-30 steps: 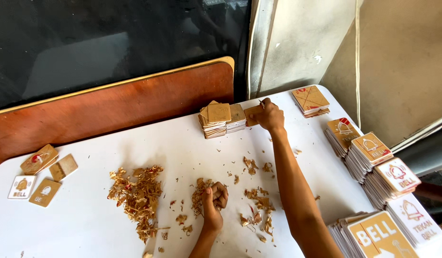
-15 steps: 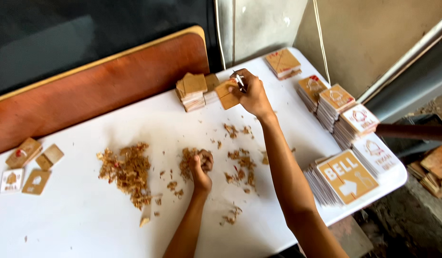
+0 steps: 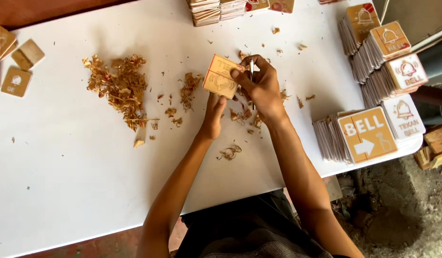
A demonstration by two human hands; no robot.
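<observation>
A square tan sign plate (image 3: 220, 75) with a red engraved outline is held up over the white table (image 3: 77, 181). My left hand (image 3: 212, 114) grips it from below. My right hand (image 3: 259, 86) pinches its right edge with the thumb and also holds a thin metal pick (image 3: 251, 71) upright between the fingers. Curled brown peelings (image 3: 119, 88) lie in a heap to the left, with smaller scraps (image 3: 188, 88) under the plate.
Stacks of finished square signs (image 3: 388, 71) stand along the right edge, with one large stack (image 3: 359, 136) at the near right. More stacks (image 3: 216, 10) sit at the far edge. A few loose plates (image 3: 18, 57) lie at far left. Dirt floor shows at right.
My right hand has brought a plate from the far stack back to the table's middle. My left hand left the peelings and took hold of the plate from below. The camera tilted down.
</observation>
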